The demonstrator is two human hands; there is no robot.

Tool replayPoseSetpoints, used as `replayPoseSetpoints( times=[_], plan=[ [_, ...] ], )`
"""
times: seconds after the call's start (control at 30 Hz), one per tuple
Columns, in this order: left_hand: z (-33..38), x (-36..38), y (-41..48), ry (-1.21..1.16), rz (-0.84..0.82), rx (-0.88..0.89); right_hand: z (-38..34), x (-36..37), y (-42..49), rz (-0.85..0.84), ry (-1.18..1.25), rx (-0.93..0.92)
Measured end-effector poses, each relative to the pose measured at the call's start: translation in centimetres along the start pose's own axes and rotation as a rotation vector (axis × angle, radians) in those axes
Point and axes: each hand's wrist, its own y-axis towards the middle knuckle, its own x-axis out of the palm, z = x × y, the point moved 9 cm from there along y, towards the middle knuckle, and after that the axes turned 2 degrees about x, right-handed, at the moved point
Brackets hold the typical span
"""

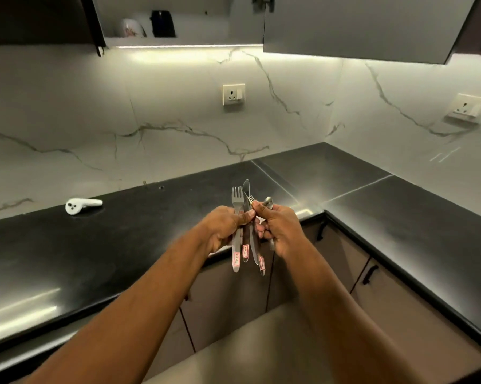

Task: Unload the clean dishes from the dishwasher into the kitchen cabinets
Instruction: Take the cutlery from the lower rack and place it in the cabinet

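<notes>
The left hand (224, 228) grips the bunch of cutlery (240, 245) upright in the air above the edge of the dark surface (123, 231), and the right hand (279, 227) pinches one small fork (251, 198) and holds a spoon (268, 201), so it seems best to sort them slowly and keep the knife (246, 187) tip away from fingers.

Head-worn view, down onto countertop (109, 245)

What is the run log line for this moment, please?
left hand: grips cutlery bundle | right hand: holds spoon | place: in front of black countertop | upper cabinet: open
</notes>
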Motion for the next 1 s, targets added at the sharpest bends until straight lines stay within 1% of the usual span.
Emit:
replayPoseSetpoints(
  times=[0.17,0.3,0.5,0.63,0.77,0.83,0.9,1.0],
  plan=[
    [5.0,-1.3,4.8,0.066,0.046,0.047,-4.9,0.6,5.0,-0.032,-0.065,-0.075],
    [8.8,-2.2,8.0,0.109,0.071,0.071,-8.7,1.7,8.3,-0.074,-0.035,-0.125],
    [15.4,-3.6,13.2,0.046,0.004,0.138,-14.1,3.6,14.8,-0.083,-0.047,-0.186],
    [20.4,-5.7,16.6,0.073,0.034,0.206,-18.1,5.3,19.4,-0.056,-0.091,-0.239],
    [26.1,-8.2,19.4,0.096,0.047,0.276,-23.3,7.8,23.5,-0.030,-0.172,-0.323],
    [29.8,-9.7,20.7,0.116,0.070,0.332,-26.6,9.6,25.5,-0.045,-0.173,-0.380],
    [33.3,-10.8,21.4,0.086,0.075,0.382,-30.0,11.5,27.2,-0.070,-0.155,-0.438],
    [38.4,-12.6,22.5,0.078,0.080,0.432,-34.9,13.8,29.4,-0.062,-0.183,-0.503]
  ],
)
